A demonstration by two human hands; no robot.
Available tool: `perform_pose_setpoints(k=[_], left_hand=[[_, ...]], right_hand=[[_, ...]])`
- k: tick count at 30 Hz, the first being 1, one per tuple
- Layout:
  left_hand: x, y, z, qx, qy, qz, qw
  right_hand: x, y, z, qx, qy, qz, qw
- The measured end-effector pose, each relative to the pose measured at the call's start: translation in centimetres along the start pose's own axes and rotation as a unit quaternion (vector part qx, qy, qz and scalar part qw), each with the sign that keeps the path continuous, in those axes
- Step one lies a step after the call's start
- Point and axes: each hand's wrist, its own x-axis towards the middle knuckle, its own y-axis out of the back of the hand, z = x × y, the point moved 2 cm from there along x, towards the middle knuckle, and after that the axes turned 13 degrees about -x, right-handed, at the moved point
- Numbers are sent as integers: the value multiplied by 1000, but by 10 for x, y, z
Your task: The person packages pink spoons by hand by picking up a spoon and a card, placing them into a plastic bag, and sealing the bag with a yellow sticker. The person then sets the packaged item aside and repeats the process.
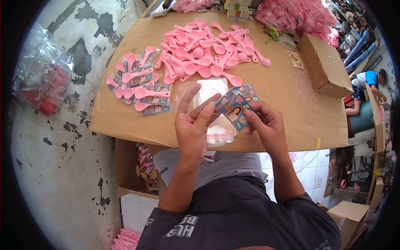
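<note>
Printed blue cards (236, 111) are pinched in my right hand (268, 125), the thumb on top of the front card. My left hand (193, 123) has its thumb and index finger closed near the cards' left edge, holding what looks like a clear plastic bag (181, 93); its other fingers reach upward. Beneath and between my hands lies a stack of clear plastic bags (214, 89). Just behind is a large heap of pink spoons (196, 52). To the left, pink spoons lie on blue cards in clear bags (152, 98).
A cardboard box (325, 64) stands at the table's right, beside a small card (295, 59). Bagged pink items (291, 18) are piled at the back right. Plastic bags (43, 68) hang on the left wall. Another person (368, 83) is at the far right.
</note>
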Motion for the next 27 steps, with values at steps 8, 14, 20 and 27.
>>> perform_pose_setpoints(k=[8,14,20,27], left_hand=[[0,2,0,5,17,-7,1000],[-2,0,1,12,1,-18,1000],[-3,4,0,19,-21,-6,1000],[-10,0,-6,29,-14,-8,999]], right_hand=[[5,8,3,-84,-16,-79,993],[8,6,-1,4,-17,-54,998],[7,4,5,45,-19,-24,999],[8,-20,-3,73,31,-13,997]])
